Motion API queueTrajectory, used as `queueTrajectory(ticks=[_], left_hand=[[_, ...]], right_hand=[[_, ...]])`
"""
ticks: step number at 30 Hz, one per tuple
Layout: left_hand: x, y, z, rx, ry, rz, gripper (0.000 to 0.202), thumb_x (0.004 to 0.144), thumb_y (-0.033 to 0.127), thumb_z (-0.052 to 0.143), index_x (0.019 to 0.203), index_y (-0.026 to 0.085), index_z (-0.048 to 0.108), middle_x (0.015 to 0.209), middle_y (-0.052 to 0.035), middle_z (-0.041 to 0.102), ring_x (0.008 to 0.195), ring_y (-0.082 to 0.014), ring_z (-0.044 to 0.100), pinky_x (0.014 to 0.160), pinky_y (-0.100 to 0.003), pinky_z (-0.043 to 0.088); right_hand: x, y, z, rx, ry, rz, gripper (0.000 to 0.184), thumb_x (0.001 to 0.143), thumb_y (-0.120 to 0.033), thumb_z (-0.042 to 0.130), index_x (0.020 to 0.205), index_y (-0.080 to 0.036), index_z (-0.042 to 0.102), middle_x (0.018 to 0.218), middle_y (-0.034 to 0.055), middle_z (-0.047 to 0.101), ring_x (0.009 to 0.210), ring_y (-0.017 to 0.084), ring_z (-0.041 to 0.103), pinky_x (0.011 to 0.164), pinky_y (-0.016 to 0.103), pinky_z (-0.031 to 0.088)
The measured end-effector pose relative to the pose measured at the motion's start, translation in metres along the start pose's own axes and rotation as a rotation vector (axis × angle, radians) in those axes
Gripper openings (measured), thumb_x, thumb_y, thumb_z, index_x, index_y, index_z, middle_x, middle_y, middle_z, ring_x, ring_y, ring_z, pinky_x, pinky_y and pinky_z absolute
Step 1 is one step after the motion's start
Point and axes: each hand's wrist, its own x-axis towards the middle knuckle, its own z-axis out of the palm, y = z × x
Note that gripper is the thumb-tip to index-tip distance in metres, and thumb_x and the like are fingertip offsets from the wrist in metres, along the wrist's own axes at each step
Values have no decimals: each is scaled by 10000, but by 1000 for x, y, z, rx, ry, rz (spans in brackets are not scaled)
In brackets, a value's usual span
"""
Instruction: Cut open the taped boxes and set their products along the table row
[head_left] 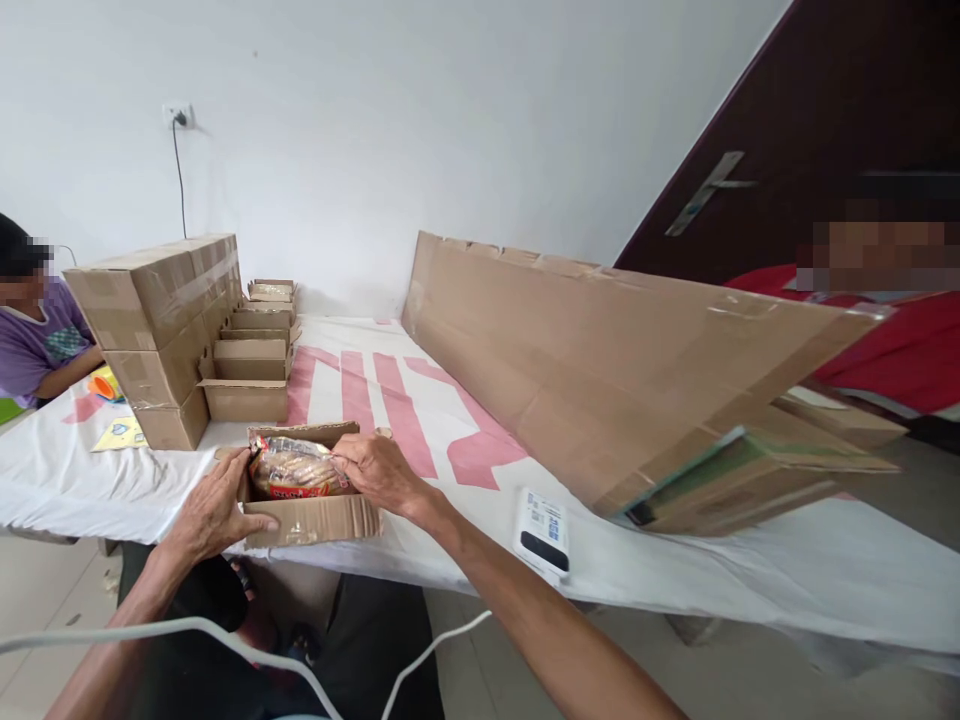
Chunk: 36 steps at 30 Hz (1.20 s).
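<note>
Packet (296,470): in open box (315,520), near edge of table (750,570).
Your right hand (379,470): fingers pinch packet's right end.
Your left hand (214,510): fingers clasp box's left wall.
Behind: carton stack (161,330).
Right: white device (544,530), long cardboard (600,360).

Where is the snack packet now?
Head view, lower left: the snack packet lies in the open cardboard box on the table, between left hand and right hand.
</note>
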Motion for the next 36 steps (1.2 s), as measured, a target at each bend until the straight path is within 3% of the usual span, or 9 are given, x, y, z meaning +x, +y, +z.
queueTrajectory(ticks=[3, 6, 11, 14, 19, 25, 28, 32, 36], left_hand=[[4, -2, 1, -36, 16, -71, 969, 755, 618, 862, 1537, 201, 470, 1412, -184, 661, 1273, -403, 650, 1040, -522, 546], [12, 5, -3, -38, -1, -113, 935, 750, 616, 864, 1518, 218, 510, 1322, -155, 709, 1194, -404, 667, 993, -523, 549], [23, 12, -14, 39, 47, -178, 865, 728, 594, 886, 1458, 230, 599, 1389, -175, 702, 1453, -531, 473, 1093, -672, 450], [32, 13, -26, -16, 158, -154, 790, 760, 577, 865, 1427, 229, 622, 1470, -179, 667, 1557, -516, 356, 1182, -709, 358], [55, 24, -53, -432, 252, -179, 959, 680, 640, 896, 1469, 194, 583, 1441, -201, 686, 1385, -449, 603, 1153, -607, 466], [80, 41, -61, -1100, 242, -251, 774, 639, 666, 931, 1174, 139, 744, 1064, -128, 811, 923, -284, 771, 788, -374, 631], [92, 42, -60, -1189, 320, -309, 682, 561, 674, 963, 941, 138, 780, 855, -63, 780, 712, -192, 709, 650, -305, 605], [110, 40, -66, -1208, 437, -287, 616, 502, 639, 990, 795, 154, 750, 727, -12, 718, 615, -137, 628, 575, -255, 555], [133, 40, -80, -1206, 540, -231, 556, 520, 562, 1000, 778, 160, 715, 691, 18, 679, 584, -105, 584, 548, -213, 500]], right_hand=[[2, 3, -22, 203, 220, -58, 322, 978, -188, 524, 657, -210, 513, 710, -5, 583, 683, 140, 520, 675, 274, 344], [6, 6, -45, 350, 341, -57, 377, 952, -281, 524, 621, -236, 347, 631, -40, 400, 621, 126, 387, 607, 274, 291], [8, 9, -58, 511, 351, 14, 438, 923, -442, 576, 628, -246, 317, 646, -45, 323, 635, 121, 312, 575, 263, 278], [8, 14, -58, 608, 366, 56, 494, 906, -561, 604, 624, -245, 351, 635, -50, 301, 615, 112, 280, 536, 255, 259], [12, 19, -60, 697, 393, 65, 521, 843, -652, 677, 624, -212, 503, 628, -39, 391, 626, 117, 333, 533, 242, 292], [14, 15, -56, 794, 445, 74, 488, 816, -658, 741, 706, -187, 676, 665, -16, 543, 661, 141, 432, 589, 260, 393], [13, 15, -52, 842, 471, 77, 490, 817, -667, 753, 712, -192, 702, 676, -4, 595, 682, 160, 489, 625, 276, 443], [13, 17, -49, 889, 448, 82, 481, 808, -670, 786, 741, -197, 735, 703, -3, 647, 697, 166, 539, 659, 282, 482], [16, 15, -42, 972, 263, 59, 478, 773, -670, 839, 875, -208, 778, 779, -3, 710, 753, 184, 619, 729, 301, 532]])
